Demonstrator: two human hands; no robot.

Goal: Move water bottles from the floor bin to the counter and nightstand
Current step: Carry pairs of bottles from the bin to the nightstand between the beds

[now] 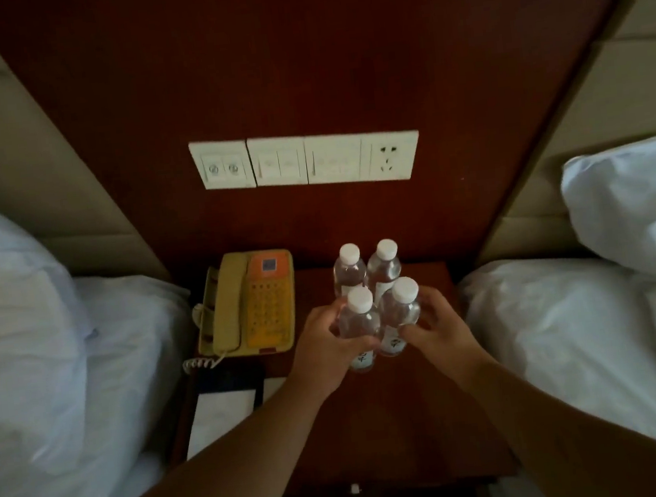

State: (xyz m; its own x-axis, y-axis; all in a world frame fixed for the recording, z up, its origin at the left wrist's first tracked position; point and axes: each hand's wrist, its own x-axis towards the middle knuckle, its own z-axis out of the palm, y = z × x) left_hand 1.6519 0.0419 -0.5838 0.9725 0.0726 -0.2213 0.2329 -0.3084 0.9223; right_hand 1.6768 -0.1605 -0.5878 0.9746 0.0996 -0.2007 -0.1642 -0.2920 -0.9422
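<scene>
Several clear water bottles with white caps stand upright in a tight cluster on the dark wooden nightstand (396, 411). Two of them, the back left bottle (348, 271) and the back right bottle (385, 266), stand free near the wall. My left hand (325, 350) grips the front left bottle (360, 321), fingers curled round its body. My right hand (440, 327) grips the front right bottle (401, 309) the same way. Both front bottles touch each other and rest on the nightstand top.
A yellow corded telephone (249, 305) sits on the nightstand's left part, with a notepad (222, 417) in front of it. White-sheeted beds with pillows flank the nightstand: left bed (46, 359), right bed (589, 322). A switch and socket panel (305, 161) is on the wooden wall.
</scene>
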